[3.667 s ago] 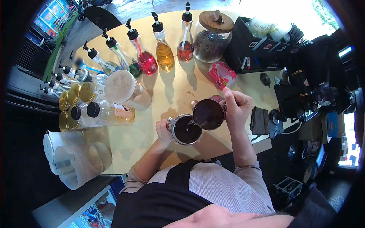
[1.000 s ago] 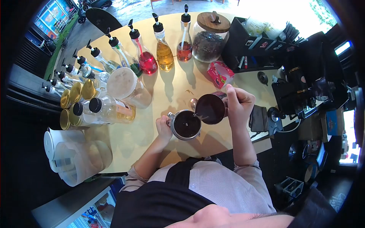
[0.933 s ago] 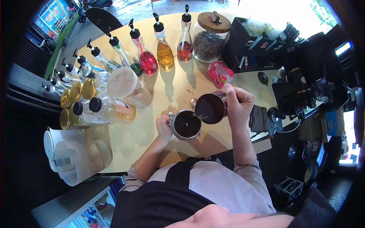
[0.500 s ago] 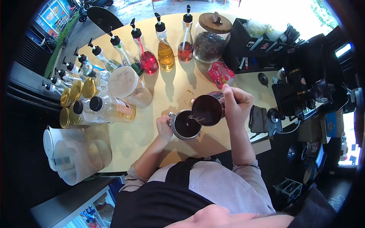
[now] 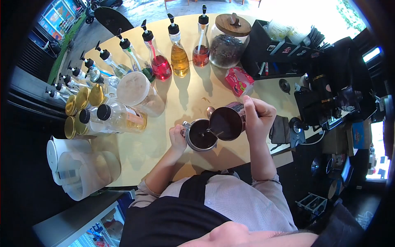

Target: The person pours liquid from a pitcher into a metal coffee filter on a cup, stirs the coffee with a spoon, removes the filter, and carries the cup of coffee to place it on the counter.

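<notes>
My left hand (image 5: 177, 139) is closed round the handle of a metal pitcher (image 5: 197, 143) standing low over the table, with dark liquid inside. In my right hand (image 5: 259, 118) is a second metal pitcher (image 5: 225, 123), gripped by its handle and tilted to the left. Its spout hangs over the rim of the left pitcher, and dark liquid shows in it. A thin glint at the spout looks like a pouring stream. Behind the two pitchers, a small copper-coloured round thing (image 5: 210, 110) is partly hidden.
Pump bottles of coloured syrup (image 5: 160, 68) curve along the table's far side. A wooden-lidded jar (image 5: 226, 47) and a pink packet (image 5: 239, 81) stand beyond my right hand. Tubs and bottles (image 5: 135, 117) crowd the left, near a plastic jug (image 5: 88, 173). A scale-like device (image 5: 297, 131) sits right.
My right hand and its pitcher have shifted slightly right and toward me. More of the copper-coloured thing shows behind them. My left hand and its pitcher have stayed put.
</notes>
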Available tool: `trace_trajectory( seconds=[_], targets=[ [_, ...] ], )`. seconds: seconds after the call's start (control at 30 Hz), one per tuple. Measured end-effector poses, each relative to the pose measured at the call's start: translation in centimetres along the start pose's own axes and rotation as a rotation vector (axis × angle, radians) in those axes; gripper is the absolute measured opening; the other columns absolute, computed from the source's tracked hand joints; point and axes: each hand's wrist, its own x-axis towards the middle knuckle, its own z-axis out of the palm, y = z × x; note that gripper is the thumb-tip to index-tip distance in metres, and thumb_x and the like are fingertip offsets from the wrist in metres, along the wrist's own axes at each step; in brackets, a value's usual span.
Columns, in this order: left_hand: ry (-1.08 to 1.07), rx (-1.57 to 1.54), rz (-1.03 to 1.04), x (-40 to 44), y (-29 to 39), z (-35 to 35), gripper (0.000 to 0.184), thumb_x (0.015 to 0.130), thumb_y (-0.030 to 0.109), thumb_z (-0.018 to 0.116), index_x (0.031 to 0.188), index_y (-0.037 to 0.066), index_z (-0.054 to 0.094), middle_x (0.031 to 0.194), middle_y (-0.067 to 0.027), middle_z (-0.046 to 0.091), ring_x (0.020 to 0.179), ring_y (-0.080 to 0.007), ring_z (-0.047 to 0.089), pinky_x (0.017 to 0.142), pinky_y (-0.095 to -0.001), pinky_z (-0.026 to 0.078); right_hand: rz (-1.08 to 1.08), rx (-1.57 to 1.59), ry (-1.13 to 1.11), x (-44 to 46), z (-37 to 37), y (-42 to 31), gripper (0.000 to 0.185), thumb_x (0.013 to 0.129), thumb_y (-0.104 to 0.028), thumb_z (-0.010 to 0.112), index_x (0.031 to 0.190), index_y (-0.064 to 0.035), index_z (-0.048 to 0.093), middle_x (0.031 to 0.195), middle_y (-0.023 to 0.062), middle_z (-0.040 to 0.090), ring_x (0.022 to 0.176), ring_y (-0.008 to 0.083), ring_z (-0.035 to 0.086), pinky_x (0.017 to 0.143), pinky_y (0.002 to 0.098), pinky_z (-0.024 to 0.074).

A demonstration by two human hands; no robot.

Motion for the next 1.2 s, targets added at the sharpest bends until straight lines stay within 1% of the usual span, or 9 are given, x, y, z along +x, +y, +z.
trace_trajectory(
  seconds=[0.17, 0.43, 0.57, 0.77, 0.83, 0.97, 1.03, 1.17, 1.2],
  targets=[
    [-0.013, -0.045, -0.008, 0.0, -0.4, -0.2, 0.052, 0.097, 0.033, 0.036, 0.055, 0.004, 0.046, 0.049, 0.0023, 0.038, 0.046, -0.0071, 0.031, 0.045, -0.0272, 0.021, 0.034, 0.006, 0.011, -0.3, -0.4, 0.6, 0.036, 0.082, -0.001, 0.06, 0.054, 0.0028, 0.037, 0.048, -0.0006, 0.03, 0.048, 0.0035, 0.028, 0.044, 0.0264, 0.0204],
    [0.011, -0.052, -0.053, -0.2, -0.4, -0.1, 0.05, 0.097, 0.033, 0.036, 0.054, 0.006, 0.043, 0.05, 0.0025, 0.037, 0.047, -0.0072, 0.031, 0.046, -0.0272, 0.021, -0.001, -0.016, 0.04, -0.5, -1.1, 0.3, 0.037, 0.083, 0.0, 0.059, 0.054, 0.0026, 0.037, 0.048, -0.0008, 0.031, 0.048, 0.0038, 0.028, 0.044, 0.0261, 0.0206],
    [0.004, -0.051, -0.048, -0.1, -0.9, -0.3, 0.05, 0.096, 0.032, 0.036, 0.054, 0.006, 0.042, 0.05, 0.0021, 0.038, 0.047, -0.0075, 0.031, 0.046, -0.0272, 0.022, 0.01, -0.022, 0.046, -0.8, -1.4, 0.1, 0.036, 0.084, 0.001, 0.059, 0.054, 0.0027, 0.038, 0.048, -0.0008, 0.032, 0.048, 0.0036, 0.028, 0.044, 0.026, 0.0206],
    [0.007, -0.006, 0.0, -0.1, -0.9, -0.2, 0.049, 0.096, 0.032, 0.036, 0.054, 0.006, 0.043, 0.049, 0.002, 0.038, 0.046, -0.0075, 0.032, 0.045, -0.0271, 0.023, -0.03, -0.005, 0.037, -1.0, -1.7, -0.5, 0.035, 0.084, 0.003, 0.058, 0.053, 0.0035, 0.039, 0.047, 0.0, 0.035, 0.047, 0.0037, 0.03, 0.044, 0.0252, 0.0212],
    [0.002, -0.018, -0.017, -0.1, -1.1, -0.3, 0.049, 0.096, 0.031, 0.036, 0.055, 0.006, 0.044, 0.049, 0.0023, 0.038, 0.046, -0.0072, 0.032, 0.045, -0.0268, 0.022, -0.024, -0.048, -0.01, -1.1, -2.2, -0.3, 0.029, 0.086, -0.002, 0.057, 0.058, 0.0049, 0.059, 0.052, 0.0008, 0.055, 0.046, 0.0025, 0.044, 0.046, 0.0194, 0.0297],
    [0.008, -0.046, -0.04, -0.1, -1.3, -0.3, 0.049, 0.097, 0.031, 0.035, 0.055, 0.006, 0.044, 0.049, 0.0027, 0.038, 0.046, -0.0068, 0.031, 0.045, -0.0267, 0.022, -0.052, -0.045, -0.012, -1.1, -2.1, -0.6, 0.029, 0.085, -0.001, 0.057, 0.057, 0.005, 0.058, 0.051, 0.001, 0.054, 0.046, 0.0027, 0.043, 0.045, 0.0203, 0.0284],
    [-0.009, -0.048, -0.029, -0.1, -1.3, -0.3, 0.05, 0.097, 0.031, 0.035, 0.055, 0.006, 0.045, 0.049, 0.0029, 0.038, 0.046, -0.0066, 0.031, 0.045, -0.0266, 0.022, -0.082, -0.014, 0.054, -0.9, -1.5, -0.9, 0.035, 0.083, 0.003, 0.059, 0.053, 0.0043, 0.04, 0.046, 0.0003, 0.035, 0.046, 0.004, 0.03, 0.043, 0.0256, 0.0216],
    [-0.009, -0.047, -0.03, -0.1, -0.9, -0.2, 0.051, 0.097, 0.032, 0.034, 0.055, 0.005, 0.047, 0.049, 0.003, 0.038, 0.046, -0.0065, 0.031, 0.045, -0.0263, 0.021, -0.091, -0.027, 0.048, -0.8, -1.7, -0.3, 0.036, 0.083, 0.003, 0.059, 0.053, 0.0041, 0.04, 0.047, 0.0002, 0.034, 0.046, 0.004, 0.029, 0.043, 0.026, 0.0209],
    [-0.014, -0.044, -0.043, -0.1, -0.7, -0.2, 0.052, 0.097, 0.032, 0.033, 0.055, 0.005, 0.047, 0.05, 0.0031, 0.039, 0.046, -0.0065, 0.031, 0.045, -0.0263, 0.021, -0.072, -0.054, 0.027, -0.8, -1.9, -0.2, 0.032, 0.084, 0.002, 0.058, 0.054, 0.0048, 0.047, 0.048, -0.0004, 0.042, 0.047, 0.003, 0.035, 0.045, 0.0234, 0.0233]
  ],
)
